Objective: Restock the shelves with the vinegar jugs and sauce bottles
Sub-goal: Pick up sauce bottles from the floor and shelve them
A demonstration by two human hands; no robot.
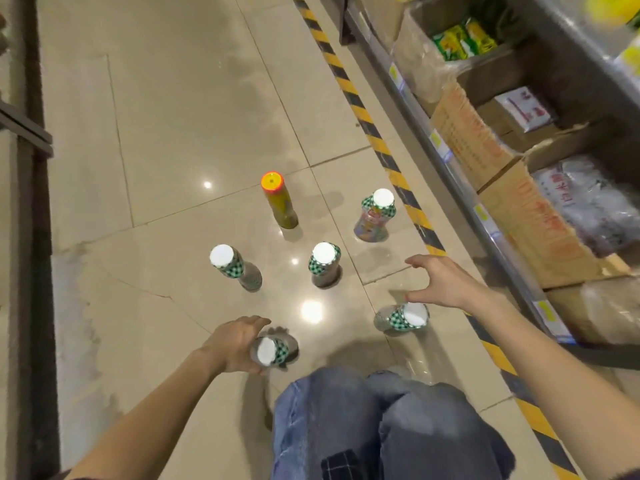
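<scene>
early stage. six sauce bottles [323,263] stand on the floor [173,133], none shelved as far as i can see. left hand [235,344] grip wrapped round the 7 o'clock bottle [273,349]. right hand [446,282] grip wide, just above the 4 o'clock bottle [403,318]. orange-capped bottle [278,199] at 12. shelf [460,188] at 3 o'clock holds cartons [540,230]. no jugs in view.

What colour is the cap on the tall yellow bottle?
The cap is orange with a yellow top, clearest in the head view.
</scene>
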